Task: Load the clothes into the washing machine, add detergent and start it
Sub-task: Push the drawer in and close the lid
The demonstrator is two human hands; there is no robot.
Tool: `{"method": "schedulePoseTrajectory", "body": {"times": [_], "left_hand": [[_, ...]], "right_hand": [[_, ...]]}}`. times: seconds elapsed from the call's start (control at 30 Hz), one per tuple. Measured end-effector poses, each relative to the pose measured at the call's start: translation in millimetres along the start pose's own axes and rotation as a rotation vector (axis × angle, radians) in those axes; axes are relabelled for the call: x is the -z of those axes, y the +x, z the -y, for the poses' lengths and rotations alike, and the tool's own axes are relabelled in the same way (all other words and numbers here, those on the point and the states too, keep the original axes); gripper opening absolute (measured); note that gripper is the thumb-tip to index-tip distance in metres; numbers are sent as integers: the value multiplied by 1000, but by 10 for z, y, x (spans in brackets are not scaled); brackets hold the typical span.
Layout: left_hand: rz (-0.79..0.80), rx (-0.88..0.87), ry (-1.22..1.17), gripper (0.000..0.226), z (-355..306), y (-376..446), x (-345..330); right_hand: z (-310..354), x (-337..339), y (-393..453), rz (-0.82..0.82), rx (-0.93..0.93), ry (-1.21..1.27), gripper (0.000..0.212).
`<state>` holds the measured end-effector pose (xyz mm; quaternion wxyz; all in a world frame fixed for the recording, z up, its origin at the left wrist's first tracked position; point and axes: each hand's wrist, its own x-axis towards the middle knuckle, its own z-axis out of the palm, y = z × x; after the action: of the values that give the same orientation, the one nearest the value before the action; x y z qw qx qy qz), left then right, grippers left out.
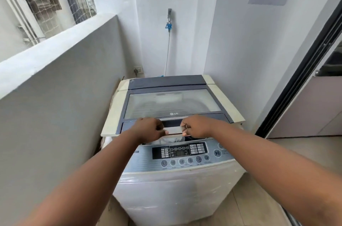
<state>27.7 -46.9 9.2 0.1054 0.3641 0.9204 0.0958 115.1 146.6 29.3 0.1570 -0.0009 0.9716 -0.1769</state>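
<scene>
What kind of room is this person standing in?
Probably a small laundry balcony or utility nook: a top-loading washing machine fills it, a water tap with hose sits on the wall, and a low parapet wall opens outdoors.

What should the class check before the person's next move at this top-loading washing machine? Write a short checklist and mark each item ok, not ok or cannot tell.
1. Both hands on the lid handle: left hand and right hand grip its ends: ok.
2. Lid fully shut: front edge looks raised: not ok.
3. Clothes inside: pale fabric shows in the gap: ok.
4. Detergent added: cannot tell.
5. Control panel unobstructed: ok.
6. Water hose joined to tap: ok.
</scene>
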Motion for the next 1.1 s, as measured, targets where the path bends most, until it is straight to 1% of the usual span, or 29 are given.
{"method": "schedulePoseTrajectory", "body": {"times": [0.2,0.4,0.5,0.57,0.6,0.63,0.67,0.7,0.73,0.77,0.87,1.0,1.03,1.1], "left_hand": [[-39,-16,28,34,49,20,-268],[-42,-3,-29,30,119,54,-410],[-69,2,-31,28,134,50,-477],[-102,-5,-42,34,146,18,-536],[-128,-16,-55,42,153,-20,-573],[-156,-32,-76,54,162,-68,-619],[-191,-60,-95,65,176,-134,-677],[-230,-105,-96,73,201,-206,-752],[-265,-155,-75,76,231,-276,-837],[-290,-199,-44,78,255,-347,-910],[-307,-235,7,85,281,-449,-1003],[-273,-221,28,91,235,-435,-959],[-260,-219,39,91,228,-440,-947],[-228,-213,57,91,221,-456,-945]], "right_hand": [[-124,-287,-32,-60,38,26,9],[-230,-402,11,-64,51,28,20],[-276,-450,-2,-90,50,53,18],[-284,-471,-64,-137,41,95,16],[-291,-489,-115,-153,43,106,18],[-311,-523,-168,-143,46,82,26],[-332,-567,-233,-106,41,19,42],[-353,-625,-309,-66,39,-60,65],[-369,-691,-378,-49,47,-134,83],[-376,-751,-435,-66,61,-181,91],[-382,-858,-471,-142,39,-223,99],[-332,-790,-437,-82,4,-277,104],[-307,-737,-443,-55,-11,-249,103],[-276,-625,-449,-37,-73,-82,95]]}}
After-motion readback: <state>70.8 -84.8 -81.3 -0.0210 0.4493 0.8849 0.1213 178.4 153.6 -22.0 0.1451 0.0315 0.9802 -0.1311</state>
